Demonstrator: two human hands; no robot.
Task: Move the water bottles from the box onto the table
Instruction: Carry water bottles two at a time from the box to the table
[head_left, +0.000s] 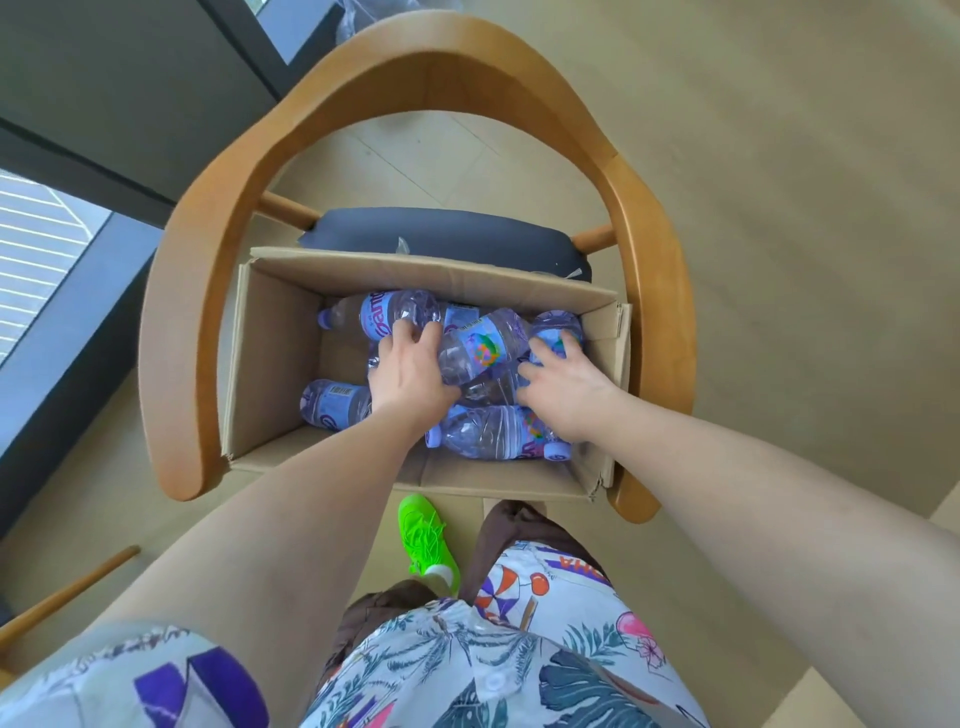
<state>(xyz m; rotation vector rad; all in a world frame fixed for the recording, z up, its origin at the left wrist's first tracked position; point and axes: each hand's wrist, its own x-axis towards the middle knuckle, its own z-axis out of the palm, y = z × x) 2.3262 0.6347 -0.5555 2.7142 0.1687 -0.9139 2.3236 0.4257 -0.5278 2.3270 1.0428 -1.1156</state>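
An open cardboard box (270, 353) stands on a chair seat and holds several clear water bottles with purple labels and caps, all lying on their sides. Both my hands reach down into it. My left hand (410, 371) curls its fingers over the top of a bottle (395, 309) lying along the far wall. My right hand (563, 387) grips a bottle (556, 327) in the far right corner. Between the hands lies a tilted bottle (480, 345). Another bottle (493, 439) lies along the near wall, and one (332, 402) at the near left. No table is in view.
The box sits inside a wooden armchair (208, 260) with a curved back and a dark seat cushion (447, 236). My green shoe (426, 540) is on the pale floor below the box. Dark window frames run along the left.
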